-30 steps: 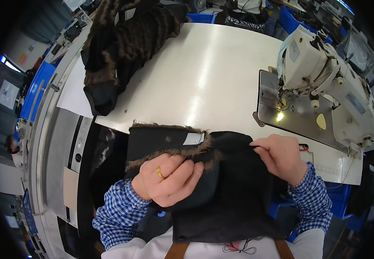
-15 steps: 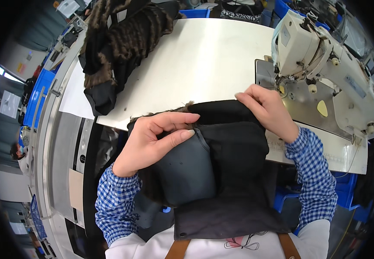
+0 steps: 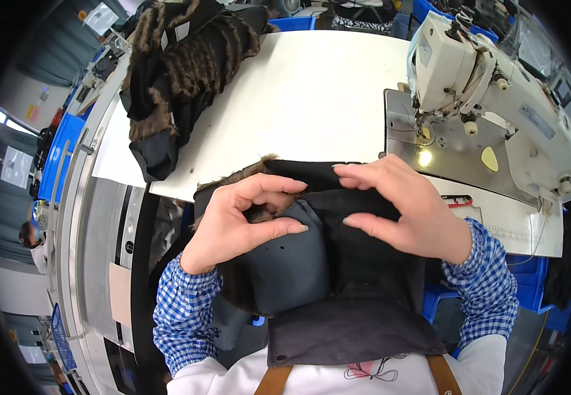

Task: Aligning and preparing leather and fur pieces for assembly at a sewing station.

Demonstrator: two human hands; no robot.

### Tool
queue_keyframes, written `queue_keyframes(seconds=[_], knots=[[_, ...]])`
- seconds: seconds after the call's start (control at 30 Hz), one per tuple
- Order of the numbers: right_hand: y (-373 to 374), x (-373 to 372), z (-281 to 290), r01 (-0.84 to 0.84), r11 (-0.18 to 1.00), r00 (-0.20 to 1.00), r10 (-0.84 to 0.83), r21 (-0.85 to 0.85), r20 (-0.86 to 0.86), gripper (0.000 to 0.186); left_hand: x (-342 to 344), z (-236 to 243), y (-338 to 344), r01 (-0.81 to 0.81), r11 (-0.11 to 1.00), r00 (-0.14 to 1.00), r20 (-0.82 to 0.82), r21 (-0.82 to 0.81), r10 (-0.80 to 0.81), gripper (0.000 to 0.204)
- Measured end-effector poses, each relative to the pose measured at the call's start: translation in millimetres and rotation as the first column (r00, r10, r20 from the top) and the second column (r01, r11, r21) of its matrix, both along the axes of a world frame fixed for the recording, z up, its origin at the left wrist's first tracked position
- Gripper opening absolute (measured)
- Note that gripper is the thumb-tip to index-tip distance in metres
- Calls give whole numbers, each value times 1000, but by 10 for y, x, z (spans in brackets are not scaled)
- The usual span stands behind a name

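A black garment piece [image 3: 362, 227] with brown fur trim [image 3: 239, 172] and a smooth dark grey panel [image 3: 290, 263] hangs over the table's near edge onto my lap. My left hand [image 3: 233, 214] lies against its left part, thumb over the grey panel's upper edge, index finger stretched above; the two are spread with fur showing between them. The other fingers curl in partly hidden. Over the black part my right hand [image 3: 414, 210] is open, thumb and fingers wide apart with nothing visible between them. Its fingertips are close to the black upper edge.
A white sewing machine [image 3: 463, 79] stands at the right on a metal plate [image 3: 460, 148], where a yellow oval piece [image 3: 489, 158] lies. A red-and-black tool [image 3: 458, 200] rests near my right wrist. Dark fur-striped garments [image 3: 193, 79] are heaped on the white table [image 3: 318, 92] at far left.
My right hand has moved left and nearer me from the garment's upper right edge, its fingers spreading. My left thumb and index finger have parted. The red-and-black tool has come into sight.
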State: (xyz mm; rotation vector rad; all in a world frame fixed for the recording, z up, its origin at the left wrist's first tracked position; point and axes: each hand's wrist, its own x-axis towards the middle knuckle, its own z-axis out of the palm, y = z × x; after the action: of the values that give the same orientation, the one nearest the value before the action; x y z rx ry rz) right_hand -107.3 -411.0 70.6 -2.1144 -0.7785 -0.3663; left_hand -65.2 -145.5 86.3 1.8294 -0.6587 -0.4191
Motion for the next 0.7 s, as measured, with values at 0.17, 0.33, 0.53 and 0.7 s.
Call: queue_keyframes(seconds=[0.17, 0.33, 0.53, 0.7], knots=[[-110, -7, -28, 51, 999, 979, -47, 13, -198, 45, -1, -13, 10, 29, 1000, 998, 53, -3, -29, 46], [-129, -64, -131, 117, 988, 929, -75, 96, -363, 28, -13, -11, -14, 10, 1000, 996, 84, 16, -12, 48], [-112, -74, -143, 121, 980, 960, -75, 156, -271, 27, -24, 8, 7, -27, 992, 990, 139, 120, 10, 37], [-190, -70, -111, 72, 965, 951, 10, 252, -310, 26, -49, -32, -13, -45, 997, 989, 145, 59, 36, 35]])
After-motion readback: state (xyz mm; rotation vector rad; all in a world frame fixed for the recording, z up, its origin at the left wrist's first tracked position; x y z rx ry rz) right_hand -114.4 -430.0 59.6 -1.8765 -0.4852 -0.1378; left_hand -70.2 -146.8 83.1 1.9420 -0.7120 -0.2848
